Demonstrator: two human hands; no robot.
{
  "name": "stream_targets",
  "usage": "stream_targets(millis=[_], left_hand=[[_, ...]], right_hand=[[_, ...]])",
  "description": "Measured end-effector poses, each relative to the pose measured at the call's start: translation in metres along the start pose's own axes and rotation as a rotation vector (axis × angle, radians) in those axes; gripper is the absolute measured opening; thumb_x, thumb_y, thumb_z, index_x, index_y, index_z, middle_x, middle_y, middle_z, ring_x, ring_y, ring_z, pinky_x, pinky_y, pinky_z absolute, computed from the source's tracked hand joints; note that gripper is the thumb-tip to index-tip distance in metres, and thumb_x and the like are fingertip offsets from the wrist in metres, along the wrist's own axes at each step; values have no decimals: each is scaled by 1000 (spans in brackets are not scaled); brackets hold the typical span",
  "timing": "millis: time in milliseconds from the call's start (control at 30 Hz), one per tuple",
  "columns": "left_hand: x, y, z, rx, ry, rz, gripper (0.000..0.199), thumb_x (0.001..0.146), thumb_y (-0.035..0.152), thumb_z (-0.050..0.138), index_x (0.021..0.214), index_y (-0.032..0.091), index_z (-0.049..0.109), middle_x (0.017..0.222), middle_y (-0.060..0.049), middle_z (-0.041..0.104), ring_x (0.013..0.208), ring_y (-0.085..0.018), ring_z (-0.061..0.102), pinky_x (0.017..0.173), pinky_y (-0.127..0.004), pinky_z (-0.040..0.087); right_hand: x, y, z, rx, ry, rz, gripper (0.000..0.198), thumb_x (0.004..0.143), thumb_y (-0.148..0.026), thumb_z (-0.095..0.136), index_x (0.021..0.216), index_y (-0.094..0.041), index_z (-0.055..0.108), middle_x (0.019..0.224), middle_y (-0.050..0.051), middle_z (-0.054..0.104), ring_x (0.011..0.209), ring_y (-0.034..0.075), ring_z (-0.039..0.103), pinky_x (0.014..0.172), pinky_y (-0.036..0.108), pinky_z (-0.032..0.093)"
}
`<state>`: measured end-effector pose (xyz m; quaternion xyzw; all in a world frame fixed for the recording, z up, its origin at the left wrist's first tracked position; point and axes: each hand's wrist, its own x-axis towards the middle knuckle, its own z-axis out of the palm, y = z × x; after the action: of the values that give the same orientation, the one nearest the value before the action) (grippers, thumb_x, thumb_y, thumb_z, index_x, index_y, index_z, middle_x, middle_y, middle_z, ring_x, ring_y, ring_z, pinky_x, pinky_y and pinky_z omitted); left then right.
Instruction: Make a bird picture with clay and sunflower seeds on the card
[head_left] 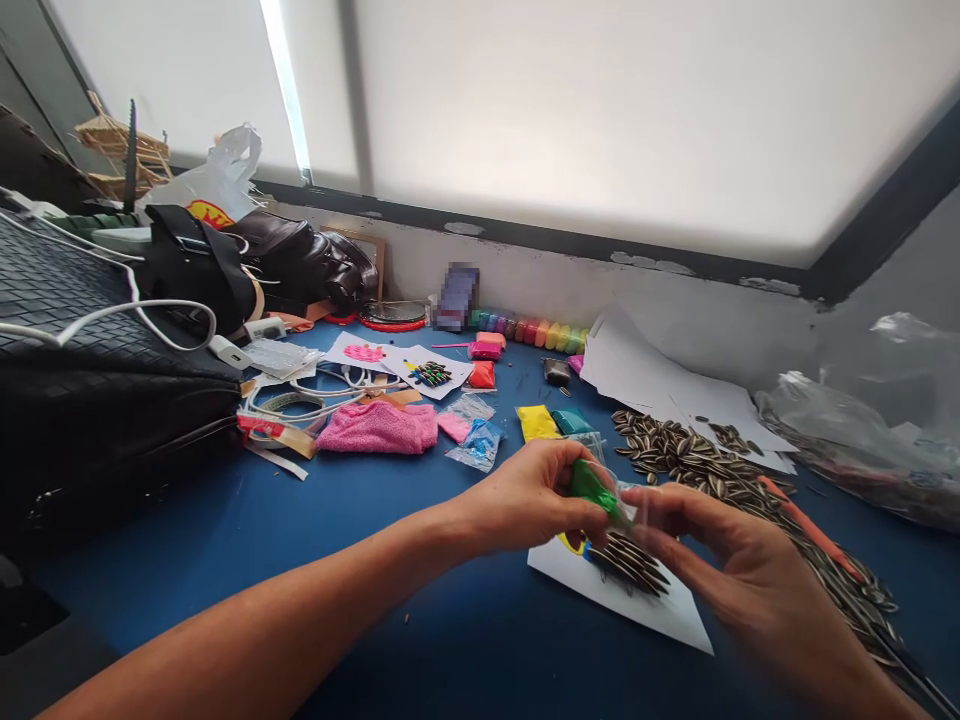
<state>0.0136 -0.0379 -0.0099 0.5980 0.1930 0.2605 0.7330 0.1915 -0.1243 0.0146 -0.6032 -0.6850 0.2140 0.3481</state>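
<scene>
Pinched in my left hand (536,500) is a small clear packet of green modelling clay (592,488). My right hand (720,545) closes its fingers on the packet's transparent end, slightly blurred. Under both hands lies a white paper (600,595) bearing a row of striped sunflower seeds (634,562) and some yellow and blue clay, partly covered by my fingers. Just beyond are a yellow clay packet (537,423) and a teal one (571,421). A big heap of loose sunflower seeds (690,450) spreads beside my right hand.
An orange-handled tool (810,528) lies across the seeds. White sheets (652,370) and a plastic bag (847,440) are at the right. A pink towel (377,427), white cables (322,393) and a black woven bag (112,380) occupy the left. Coloured clay packets (532,331) line the wall.
</scene>
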Motion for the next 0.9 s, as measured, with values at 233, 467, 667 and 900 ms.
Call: stream_targets(millis=[233,467,667,900], left_hand=[[-1,-4,1,8,-53,-26,32,67,16,77,89,15,54,65,1,63,56,-11,60,53,-22,50],[-4,1,2,-11,-26,-103,26,74,-1,65,92,13,53,64,1,65,57,-9,65,62,-22,53],[-2,1,-2,-121,-41,-98,23,78,6,68,96,12,54,72,-2,67,64,-13,69,74,-31,56],[1,2,2,-128,75,-103,18,78,5,66,90,11,55,66,0,66,56,-12,67,65,-28,57]], right_hand=[[-3,1,3,-63,32,-9,30,85,-51,62,81,-25,75,70,1,71,64,18,64,58,27,52],[-3,6,-1,27,-52,7,27,85,-49,64,87,-26,78,80,2,72,72,19,66,64,28,52],[0,11,-5,29,-109,34,30,83,-50,65,93,-24,77,76,2,71,68,19,63,66,31,53],[-3,7,1,-4,30,-100,20,83,-44,67,81,-25,73,69,1,67,65,17,63,59,27,52]])
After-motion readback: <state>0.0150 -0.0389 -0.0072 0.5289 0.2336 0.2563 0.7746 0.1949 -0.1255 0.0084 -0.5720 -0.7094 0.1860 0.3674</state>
